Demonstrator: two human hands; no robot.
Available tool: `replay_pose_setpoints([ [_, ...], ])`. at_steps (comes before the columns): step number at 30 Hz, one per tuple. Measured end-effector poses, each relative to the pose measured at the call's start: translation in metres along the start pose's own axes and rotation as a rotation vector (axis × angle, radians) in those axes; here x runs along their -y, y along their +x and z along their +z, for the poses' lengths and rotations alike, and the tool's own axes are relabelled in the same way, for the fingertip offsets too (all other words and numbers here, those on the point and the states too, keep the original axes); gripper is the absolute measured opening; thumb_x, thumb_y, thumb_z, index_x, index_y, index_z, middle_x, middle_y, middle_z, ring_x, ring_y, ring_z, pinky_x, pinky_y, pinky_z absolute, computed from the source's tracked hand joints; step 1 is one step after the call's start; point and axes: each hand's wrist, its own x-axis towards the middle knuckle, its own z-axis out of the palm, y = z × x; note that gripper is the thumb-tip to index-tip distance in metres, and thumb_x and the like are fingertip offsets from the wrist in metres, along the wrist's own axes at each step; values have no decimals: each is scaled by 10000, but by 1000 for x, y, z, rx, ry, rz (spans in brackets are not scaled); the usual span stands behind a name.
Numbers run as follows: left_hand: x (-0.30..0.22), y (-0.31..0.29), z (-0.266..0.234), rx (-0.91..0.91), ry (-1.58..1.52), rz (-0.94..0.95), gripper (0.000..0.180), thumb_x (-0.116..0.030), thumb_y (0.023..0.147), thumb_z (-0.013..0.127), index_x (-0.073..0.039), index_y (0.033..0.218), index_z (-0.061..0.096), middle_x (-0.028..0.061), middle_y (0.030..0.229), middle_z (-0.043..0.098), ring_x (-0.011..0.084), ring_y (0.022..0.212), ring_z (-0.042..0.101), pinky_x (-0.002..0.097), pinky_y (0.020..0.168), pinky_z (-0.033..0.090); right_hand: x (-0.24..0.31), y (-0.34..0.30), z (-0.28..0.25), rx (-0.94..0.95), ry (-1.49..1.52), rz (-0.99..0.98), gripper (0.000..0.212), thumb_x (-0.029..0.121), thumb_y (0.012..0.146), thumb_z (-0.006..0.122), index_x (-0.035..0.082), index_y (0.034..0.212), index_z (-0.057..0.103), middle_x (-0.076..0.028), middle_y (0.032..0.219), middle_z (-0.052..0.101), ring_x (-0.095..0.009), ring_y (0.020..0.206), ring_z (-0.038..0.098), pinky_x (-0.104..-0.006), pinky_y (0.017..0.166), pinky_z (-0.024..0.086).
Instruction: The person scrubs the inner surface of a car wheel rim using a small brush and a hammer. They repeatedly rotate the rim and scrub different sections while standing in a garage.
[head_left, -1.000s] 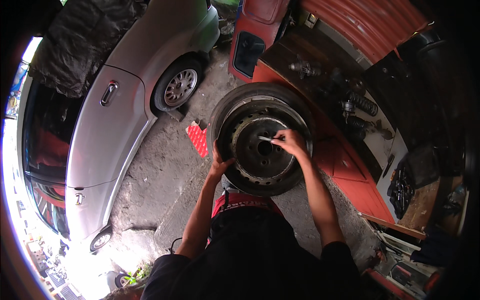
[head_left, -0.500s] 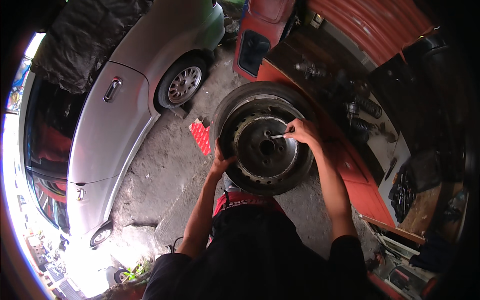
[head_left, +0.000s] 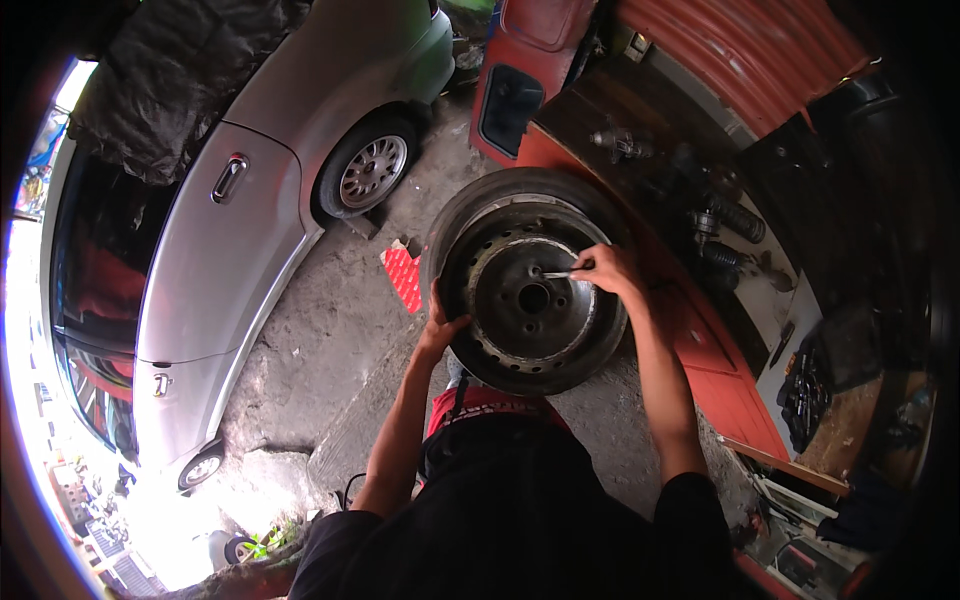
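A dark steel wheel [head_left: 510, 335] with a black tyre [head_left: 462, 212] stands in front of my legs, its face tilted up to me. Bolt holes ring its round centre hole. My left hand [head_left: 440, 325] grips the wheel's left edge, thumb over the face and fingers partly hidden behind it. Pinched in my right hand [head_left: 606, 270] is a slim tool [head_left: 560, 274] with a pale shaft, its exact kind too small to make out. The tool's tip is at the upper bolt hole, above the centre hole.
A silver car [head_left: 220, 260] stands to the left. A red patterned piece of card [head_left: 402, 277] lies on the concrete floor [head_left: 310, 370]. On the right is an orange-fronted workbench [head_left: 700, 340] with coil springs [head_left: 735, 218] and tools on it. A red vehicle door [head_left: 510, 100] stands at the back.
My right hand and the tool have shifted very slightly on the wheel's face, the tip staying by the upper bolt hole. My left hand keeps its grip. The whole view has shifted a little.
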Motion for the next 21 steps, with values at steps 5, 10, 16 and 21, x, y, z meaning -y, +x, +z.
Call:
replay_pose_setpoints([
  [5,-17,-2,7,7,30,-34,1179,-162,742,829,-84,1600,24,166,1602,188,275,1484,209,378,1213,211,19,-4,21,-42,-62,-10,300,372,722,830,165,935,783,-90,890,744,-260,871,712,-378,761,539],
  [10,-18,-1,4,26,-28,-19,1166,-142,737,825,-84,1599,42,169,1595,201,283,1479,221,388,1212,217,11,6,20,-23,9,-56,254,354,735,818,170,908,787,-91,880,749,-270,862,722,-367,781,555],
  [16,-9,1,6,-8,77,-21,1173,-152,724,832,-70,1596,52,167,1588,220,281,1477,230,383,1209,219,39,4,54,-3,2,-55,286,400,713,830,194,907,781,-92,867,743,-273,872,715,-380,832,533],
  [21,-9,-4,2,-7,-37,11,1165,-161,723,834,-63,1594,66,173,1585,226,286,1476,230,385,1210,216,25,12,26,13,26,-31,261,371,732,826,167,892,793,-56,878,759,-237,851,730,-364,772,562],
])
